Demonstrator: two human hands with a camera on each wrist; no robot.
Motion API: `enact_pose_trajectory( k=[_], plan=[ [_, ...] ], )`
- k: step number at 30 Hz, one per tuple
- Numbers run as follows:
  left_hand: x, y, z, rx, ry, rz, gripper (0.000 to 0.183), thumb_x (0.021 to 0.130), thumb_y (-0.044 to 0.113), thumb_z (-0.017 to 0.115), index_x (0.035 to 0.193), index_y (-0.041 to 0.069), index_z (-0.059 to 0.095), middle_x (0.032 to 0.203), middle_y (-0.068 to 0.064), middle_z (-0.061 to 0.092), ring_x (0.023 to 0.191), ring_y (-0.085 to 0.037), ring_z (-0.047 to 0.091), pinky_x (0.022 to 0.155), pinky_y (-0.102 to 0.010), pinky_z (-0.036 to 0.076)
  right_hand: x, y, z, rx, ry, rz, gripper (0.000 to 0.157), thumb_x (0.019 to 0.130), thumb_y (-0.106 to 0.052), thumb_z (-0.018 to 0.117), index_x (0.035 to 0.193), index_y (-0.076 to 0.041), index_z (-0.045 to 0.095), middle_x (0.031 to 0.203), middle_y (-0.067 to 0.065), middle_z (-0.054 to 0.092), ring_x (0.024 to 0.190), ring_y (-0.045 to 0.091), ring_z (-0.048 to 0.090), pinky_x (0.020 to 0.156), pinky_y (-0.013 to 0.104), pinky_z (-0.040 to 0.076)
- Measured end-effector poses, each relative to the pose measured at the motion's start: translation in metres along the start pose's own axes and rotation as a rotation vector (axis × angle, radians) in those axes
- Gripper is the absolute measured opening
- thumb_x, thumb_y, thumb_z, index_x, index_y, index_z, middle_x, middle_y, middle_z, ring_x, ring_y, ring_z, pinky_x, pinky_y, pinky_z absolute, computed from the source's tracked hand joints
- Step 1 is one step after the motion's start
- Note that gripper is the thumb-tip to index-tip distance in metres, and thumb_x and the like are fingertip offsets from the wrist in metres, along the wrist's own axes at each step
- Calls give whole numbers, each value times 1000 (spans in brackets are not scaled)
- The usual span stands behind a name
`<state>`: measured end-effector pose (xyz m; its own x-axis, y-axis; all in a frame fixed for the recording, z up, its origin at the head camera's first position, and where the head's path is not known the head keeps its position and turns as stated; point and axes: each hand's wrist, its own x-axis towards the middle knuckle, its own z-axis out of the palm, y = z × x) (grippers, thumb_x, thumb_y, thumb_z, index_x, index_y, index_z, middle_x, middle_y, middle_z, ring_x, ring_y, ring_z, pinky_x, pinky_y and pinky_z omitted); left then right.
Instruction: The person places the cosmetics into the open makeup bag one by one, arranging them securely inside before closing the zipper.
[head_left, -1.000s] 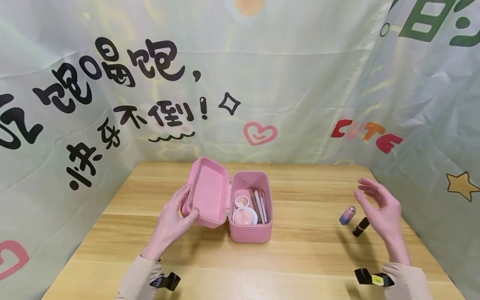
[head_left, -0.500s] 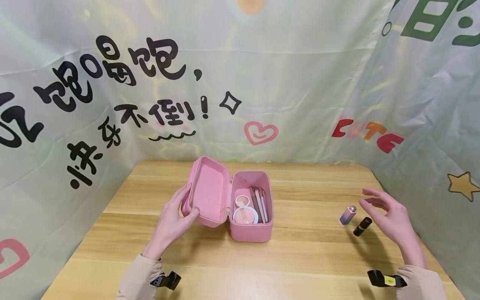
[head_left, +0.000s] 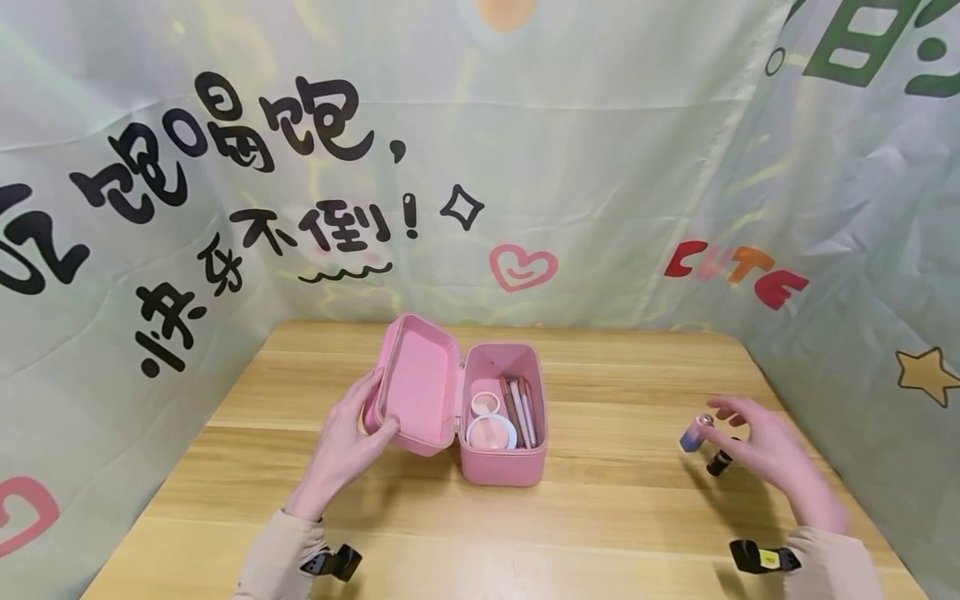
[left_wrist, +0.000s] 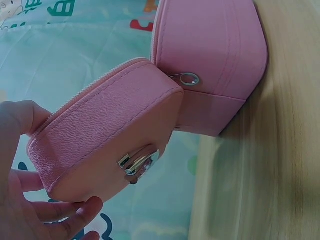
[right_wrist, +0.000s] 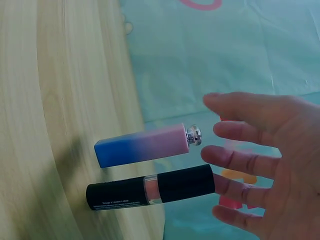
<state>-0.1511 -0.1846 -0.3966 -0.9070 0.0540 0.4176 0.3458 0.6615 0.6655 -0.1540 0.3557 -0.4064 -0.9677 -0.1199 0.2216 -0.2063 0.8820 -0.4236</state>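
My left hand (head_left: 347,440) grips the lid (head_left: 420,379) of a pink zippered cosmetic case (head_left: 501,468), tilted outward to the left. In the left wrist view, the thumb lies at the zipper edge and the fingers under the lid, near a metal handle fitting (left_wrist: 140,162). My right hand (head_left: 768,450) hovers with parted fingers over two upright cosmetic tubes. One is a square lipstick (right_wrist: 142,145), blue fading to pink, with a silver knob on top. Beside it stands a black lip gloss tube (right_wrist: 117,193) with a clear band. The fingertips are close to their tops.
Inside the case lie a round powder compact (head_left: 491,433), a smaller round pot (head_left: 485,403) and several slim pencils (head_left: 519,410). The wooden table (head_left: 615,517) is walled by a printed cloth (head_left: 585,167) at the back and sides.
My right hand first shifts right and down, then comes down and slightly left over the two tubes. My left hand and the case stay in place.
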Motion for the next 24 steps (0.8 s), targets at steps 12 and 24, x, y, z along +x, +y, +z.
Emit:
enact_pose_trajectory(
  k=[12, 24],
  plan=[
    [0, 0, 0, 5, -10, -7, 70, 82, 14, 69, 148, 1, 48, 151, -22, 50, 132, -45, 54, 105, -61, 47, 4, 1, 5, -27, -8, 2, 41, 88, -25, 77, 113, 6, 67, 97, 20, 71, 83, 32, 66, 66, 34, 50],
    [-1, 1, -1, 10, -9, -11, 70, 82, 14, 69, 148, 1, 48, 151, -22, 50, 132, -45, 55, 105, -61, 47, 8, 0, 7, -84, -38, 53, 31, 88, -29, 77, 102, -3, 69, 95, 17, 72, 87, 33, 66, 67, 42, 52]
  ],
)
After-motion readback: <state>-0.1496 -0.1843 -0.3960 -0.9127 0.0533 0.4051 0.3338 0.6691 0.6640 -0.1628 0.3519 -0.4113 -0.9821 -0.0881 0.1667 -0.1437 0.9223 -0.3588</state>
